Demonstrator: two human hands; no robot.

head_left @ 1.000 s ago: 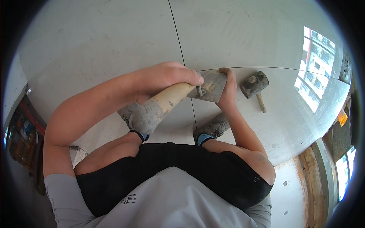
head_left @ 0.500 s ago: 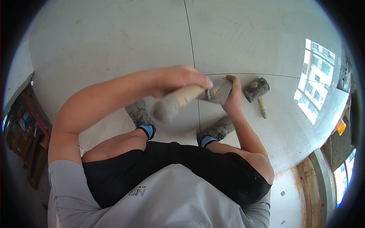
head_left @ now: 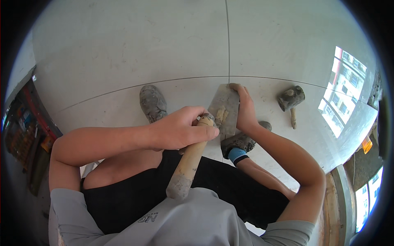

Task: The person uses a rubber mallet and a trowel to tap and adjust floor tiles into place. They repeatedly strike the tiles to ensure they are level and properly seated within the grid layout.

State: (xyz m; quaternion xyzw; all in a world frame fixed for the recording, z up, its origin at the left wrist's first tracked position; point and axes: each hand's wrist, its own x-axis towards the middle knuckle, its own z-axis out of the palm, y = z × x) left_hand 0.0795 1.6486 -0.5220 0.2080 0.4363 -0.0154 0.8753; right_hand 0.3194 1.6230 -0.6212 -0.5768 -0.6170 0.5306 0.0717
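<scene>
Left hand grips the trowel by its handle, right hand by its blade.

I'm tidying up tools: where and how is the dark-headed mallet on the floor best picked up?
Probably by its slim handle, from the near side with the right hand, which is closer: the handle points back toward the wearer, while the bulky head lies farther away.

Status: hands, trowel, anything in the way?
Left hand around trowel handle. Right hand gripping blade edge. Pale residue on blade. Mallet off right, touching neither hand.
</scene>
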